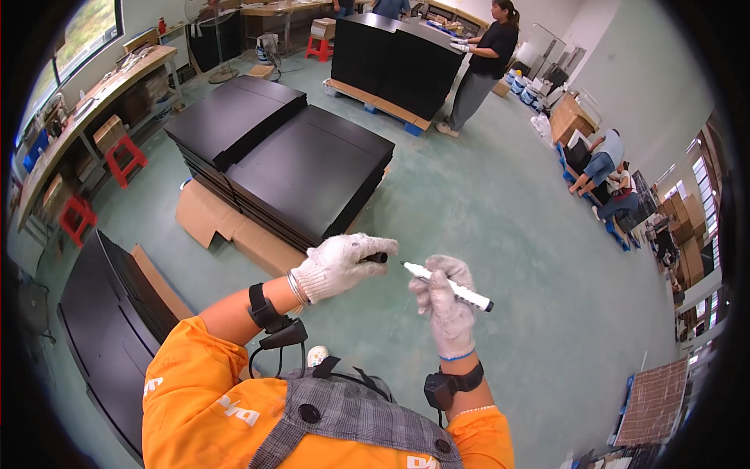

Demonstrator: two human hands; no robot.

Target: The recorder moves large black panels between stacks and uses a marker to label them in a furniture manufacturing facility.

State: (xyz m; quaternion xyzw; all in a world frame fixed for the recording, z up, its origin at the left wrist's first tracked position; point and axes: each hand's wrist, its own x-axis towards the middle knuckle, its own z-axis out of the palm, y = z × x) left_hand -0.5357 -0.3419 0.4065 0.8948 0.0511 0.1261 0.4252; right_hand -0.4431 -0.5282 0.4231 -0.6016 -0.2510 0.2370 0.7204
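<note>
Largest is the stack of black panels (320, 160) lying on the floor (539, 328) beyond the hands, its flat sheets looking rigid and smooth, likely heavy together and best gripped by their edges; brown cardboard (269, 248) shows beneath its near side. Another set of black panels (105, 332) sits at lower left, well apart from both hands. The left hand (337, 266), in white knit, is curled narrow around a small dark tube. The right hand (448, 301), gloved likewise, pinches a white marker (473, 298) between thumb and fingers, rather like a pen. The marker is in the air over the floor, slanting down to the right, its dark tip toward the left hand and just apart from it. It should prove light and stiff, the barrel hard and perhaps a little slick under knit fabric, so the middle of the barrel seems the sound place to hold, clear of the inky tip. Smallest is that dark tube, probably the cap (379, 257): light, hard, easily dropped, best pinched round its sides.
</note>
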